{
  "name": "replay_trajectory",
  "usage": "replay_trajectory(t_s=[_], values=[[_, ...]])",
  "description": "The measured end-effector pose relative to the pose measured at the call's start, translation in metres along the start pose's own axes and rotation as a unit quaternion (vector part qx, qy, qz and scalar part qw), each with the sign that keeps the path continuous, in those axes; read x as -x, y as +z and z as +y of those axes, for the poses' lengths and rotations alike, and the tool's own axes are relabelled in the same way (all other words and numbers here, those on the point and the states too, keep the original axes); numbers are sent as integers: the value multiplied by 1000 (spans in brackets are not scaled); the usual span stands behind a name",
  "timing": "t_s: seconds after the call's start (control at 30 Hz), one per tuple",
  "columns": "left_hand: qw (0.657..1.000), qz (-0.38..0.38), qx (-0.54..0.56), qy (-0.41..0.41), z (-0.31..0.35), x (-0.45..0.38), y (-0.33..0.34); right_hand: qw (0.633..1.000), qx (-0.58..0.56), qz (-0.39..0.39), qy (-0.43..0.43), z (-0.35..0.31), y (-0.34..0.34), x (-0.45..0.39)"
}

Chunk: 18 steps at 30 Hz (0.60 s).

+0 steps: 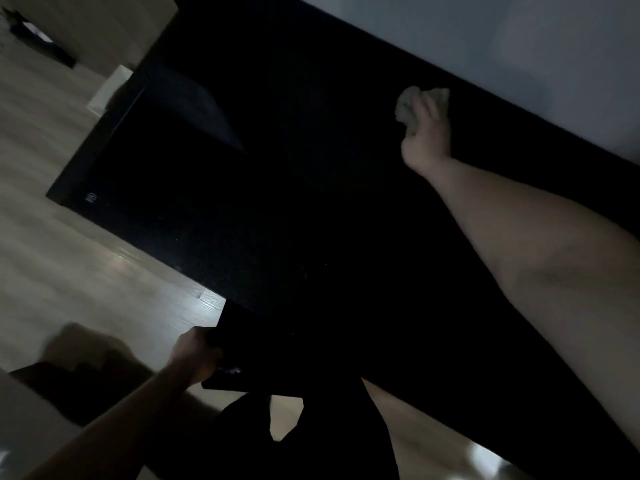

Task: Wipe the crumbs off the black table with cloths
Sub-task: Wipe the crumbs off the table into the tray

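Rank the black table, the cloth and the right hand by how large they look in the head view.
1. black table, by far the largest.
2. right hand and cloth: these look about alike. The hand covers part of the cloth, so I won't rank them.

right arm stretched far forward, right hand [427, 133] closed; left hand [197, 355] gripping, arm bent low

We are standing in a dim room: pale wood floor [86, 271] is catching glare, and a plain light wall [519, 46] is rising beyond.
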<state>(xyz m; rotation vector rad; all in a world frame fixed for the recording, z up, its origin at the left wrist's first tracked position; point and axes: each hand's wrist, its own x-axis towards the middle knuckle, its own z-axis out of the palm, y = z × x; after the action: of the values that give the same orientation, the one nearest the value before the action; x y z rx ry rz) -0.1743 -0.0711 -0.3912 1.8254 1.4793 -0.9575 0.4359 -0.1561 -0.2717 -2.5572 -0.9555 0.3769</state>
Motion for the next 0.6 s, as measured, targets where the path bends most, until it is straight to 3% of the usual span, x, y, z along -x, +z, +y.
replay_trajectory(t_s=[0.1, 0.27, 0.43, 0.6], values=[[999, -23, 27, 27, 73, 91, -58, 994, -43, -18, -103, -57, 33, 57], [999, -25, 43, 11, 77, 108, -65, 963, -127, -87, -219, -127, 82, 197], [998, -13, 42, 43, 71, 116, -75, 939, -201, -163, -226, -147, 115, 333], [997, -12, 28, 67, 59, 117, -82, 934, -260, -205, -137, -148, 104, 425]])
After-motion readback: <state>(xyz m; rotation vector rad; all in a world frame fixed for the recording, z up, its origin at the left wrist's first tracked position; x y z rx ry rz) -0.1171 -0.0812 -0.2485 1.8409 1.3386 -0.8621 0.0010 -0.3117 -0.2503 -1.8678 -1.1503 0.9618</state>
